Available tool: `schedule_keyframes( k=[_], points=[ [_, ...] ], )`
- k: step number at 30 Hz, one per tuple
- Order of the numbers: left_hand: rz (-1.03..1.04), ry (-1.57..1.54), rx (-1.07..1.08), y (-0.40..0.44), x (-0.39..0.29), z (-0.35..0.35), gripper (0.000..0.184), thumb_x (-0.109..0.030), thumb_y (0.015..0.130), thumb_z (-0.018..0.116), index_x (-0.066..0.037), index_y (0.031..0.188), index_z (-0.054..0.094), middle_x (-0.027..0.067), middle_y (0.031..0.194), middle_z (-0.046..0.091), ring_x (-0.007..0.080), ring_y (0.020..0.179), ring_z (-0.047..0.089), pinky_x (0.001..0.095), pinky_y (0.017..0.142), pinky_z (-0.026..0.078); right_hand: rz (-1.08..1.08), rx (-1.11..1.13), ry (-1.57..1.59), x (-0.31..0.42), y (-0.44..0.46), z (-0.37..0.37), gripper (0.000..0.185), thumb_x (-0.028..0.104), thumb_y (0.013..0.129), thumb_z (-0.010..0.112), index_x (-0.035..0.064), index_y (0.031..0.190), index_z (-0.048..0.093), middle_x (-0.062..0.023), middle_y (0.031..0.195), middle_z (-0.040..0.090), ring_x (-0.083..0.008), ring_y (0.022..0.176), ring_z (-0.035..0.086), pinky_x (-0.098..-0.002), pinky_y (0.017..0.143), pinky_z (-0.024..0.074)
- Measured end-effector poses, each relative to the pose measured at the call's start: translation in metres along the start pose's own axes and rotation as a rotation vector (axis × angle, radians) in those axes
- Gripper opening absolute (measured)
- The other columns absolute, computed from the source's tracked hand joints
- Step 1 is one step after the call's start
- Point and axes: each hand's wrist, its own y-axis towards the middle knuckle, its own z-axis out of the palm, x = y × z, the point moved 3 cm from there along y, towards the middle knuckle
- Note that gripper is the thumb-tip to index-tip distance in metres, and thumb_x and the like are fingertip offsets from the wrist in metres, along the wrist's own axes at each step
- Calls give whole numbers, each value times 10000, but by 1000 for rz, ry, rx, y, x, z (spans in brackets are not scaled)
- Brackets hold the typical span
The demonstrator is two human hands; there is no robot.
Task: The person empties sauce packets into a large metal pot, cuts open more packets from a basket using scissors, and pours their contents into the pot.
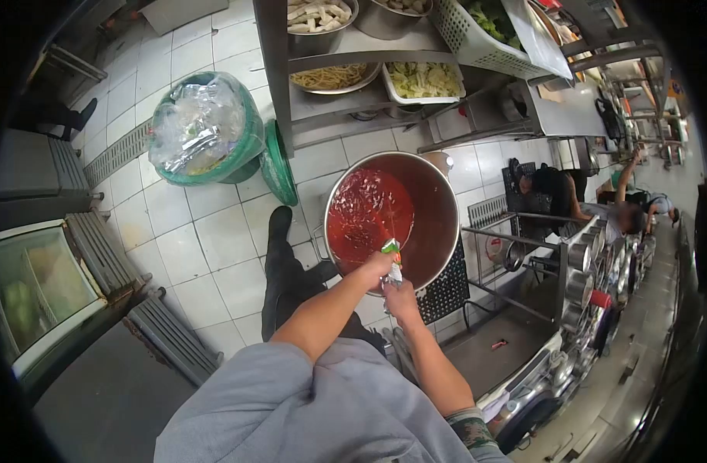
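Note:
A large deep metal pot stands in front of me, with red liquid in it. Over its near rim I hold a small green, white and orange packet, its printed end pointing into the pot. My left hand is closed around the packet from the left. Lower down, my right hand grips its silvery-white end. The fingers of both hands partly hide the packet, and I cannot make out what it contains.
A green bin with a plastic liner stands to the left, its green lid beside it. Shelves ahead carry a white tray of chopped greens and a noodle bowl. Metal rack and people stand right. Black mat lies underfoot.

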Motion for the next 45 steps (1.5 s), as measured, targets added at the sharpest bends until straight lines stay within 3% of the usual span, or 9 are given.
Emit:
schedule_keyframes(
  k=[6,9,13,18,20,24,26,33,45],
  points=[
    [7,138,-75,5,5,-7,286,-308,985,504,-46,963,616,56,776,608,186,649,584,403,569,471,-18,-46,-266,27,-10,-7,379,253,818,584,-68,1017,619,-316,936,648,-455,940,632,-491,841,495],
    [12,145,-89,6,8,-8,305,-326,985,502,-44,997,616,52,782,599,183,642,573,400,568,459,-56,3,-326,18,-5,-7,395,247,810,582,-98,1000,608,-338,943,632,-461,958,622,-490,851,487],
    [54,302,-130,13,11,-10,330,-344,987,493,-36,1021,608,57,786,587,185,649,568,401,579,460,6,101,-151,7,-3,-5,424,322,871,543,-76,991,627,-232,879,677,-360,809,659,-441,717,507],
    [-67,-138,136,-5,4,-3,350,-413,984,493,-84,1005,611,77,849,600,215,739,587,424,662,495,231,113,487,-6,-3,-5,413,404,992,435,53,1089,630,-60,869,651,-185,659,580,-332,533,452],
    [-114,-446,460,-8,-1,-3,347,-456,968,511,-129,1051,592,115,949,630,247,852,614,437,782,515,324,74,767,-3,-6,-12,379,384,1003,421,68,1098,609,-42,813,617,-159,614,544,-311,494,429],
    [-130,-437,423,-28,-14,4,317,-437,967,519,-155,1107,558,144,1068,638,267,1009,619,447,881,495,408,137,1000,30,-18,-24,310,342,1011,400,79,1030,565,-21,679,533,-128,521,476,-266,441,391],
    [-129,-447,381,-41,-24,10,297,-411,968,530,-135,1070,568,130,1017,639,258,945,627,437,836,510,435,208,1054,20,-13,-26,287,322,1008,400,83,979,556,-23,641,514,-125,495,462,-261,437,384],
    [-43,-344,157,-10,-11,15,244,-293,981,541,-64,904,576,60,782,576,192,684,574,371,629,511,406,179,816,22,-10,-32,298,299,999,451,36,950,582,-41,650,552,-147,469,488,-294,442,406],
    [29,-34,-112,23,4,7,313,-288,1008,474,-66,796,537,53,679,504,192,570,502,386,520,423,133,-6,46,41,-9,-27,418,318,974,520,-61,833,627,-95,698,616,-150,627,541,-347,576,428]
  ],
)
